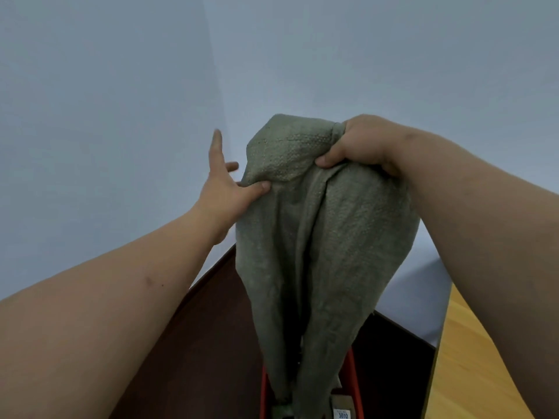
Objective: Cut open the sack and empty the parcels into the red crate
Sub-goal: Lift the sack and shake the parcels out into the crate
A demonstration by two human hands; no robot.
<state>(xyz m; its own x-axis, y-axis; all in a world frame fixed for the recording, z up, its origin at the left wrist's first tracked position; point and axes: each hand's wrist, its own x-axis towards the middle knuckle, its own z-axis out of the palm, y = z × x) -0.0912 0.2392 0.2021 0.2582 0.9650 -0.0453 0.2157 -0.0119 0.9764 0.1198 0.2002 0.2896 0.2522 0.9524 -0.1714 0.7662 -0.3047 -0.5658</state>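
Above one red crate (pixel 351 368), one sack (pixel 317 237), right hand (pixel 360 143) fingers clamped on it, left hand (pixel 222 179) fingers apart.

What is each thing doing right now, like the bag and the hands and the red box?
sack: held up high, hanging limp, its lower end down in the crate
right hand: grips the sack's bunched top
left hand: fingers spread, thumb touching the sack's side
red crate: under the sack, mostly hidden
parcel: lying in the crate, label showing 3010
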